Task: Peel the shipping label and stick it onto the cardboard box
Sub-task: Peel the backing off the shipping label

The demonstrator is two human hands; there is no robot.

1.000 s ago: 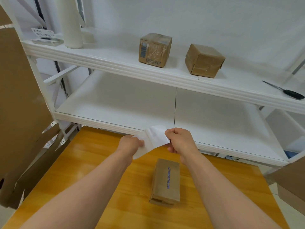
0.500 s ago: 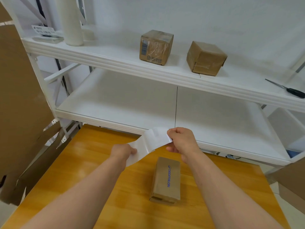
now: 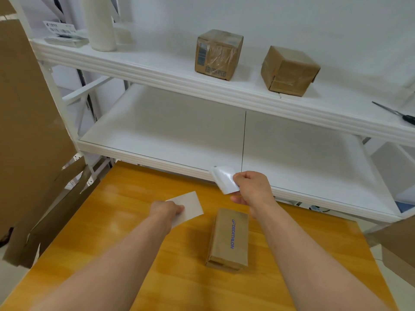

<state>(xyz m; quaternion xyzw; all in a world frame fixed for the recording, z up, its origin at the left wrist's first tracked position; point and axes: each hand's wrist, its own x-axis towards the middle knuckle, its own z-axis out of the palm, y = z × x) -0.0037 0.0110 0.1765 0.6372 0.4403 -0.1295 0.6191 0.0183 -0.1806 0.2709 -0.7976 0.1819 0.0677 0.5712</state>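
A small brown cardboard box point(image 3: 230, 239) printed DECATHLON lies on the wooden table point(image 3: 125, 198) between my forearms. My left hand point(image 3: 167, 209) pinches a flat matte white sheet point(image 3: 190, 205) just above the table, left of the box. My right hand point(image 3: 253, 189) pinches a glossy, curled white sheet point(image 3: 224, 179) above the box's far end. The two sheets are fully apart. I cannot tell which one is the label and which the backing.
A white shelf rack stands behind the table. Its upper shelf holds two taped brown boxes point(image 3: 219, 55) point(image 3: 289, 70), scissors point(image 3: 402, 115), a white roll point(image 3: 98, 21) and a stack of labels point(image 3: 65, 37). Flattened cardboard point(image 3: 29, 122) leans at the left; another carton point(image 3: 397, 250) sits at the right.
The two sheets, joined between my hands before, have come apart. My left hand moved down and left with the flat sheet; my right hand stayed up with the curled one.
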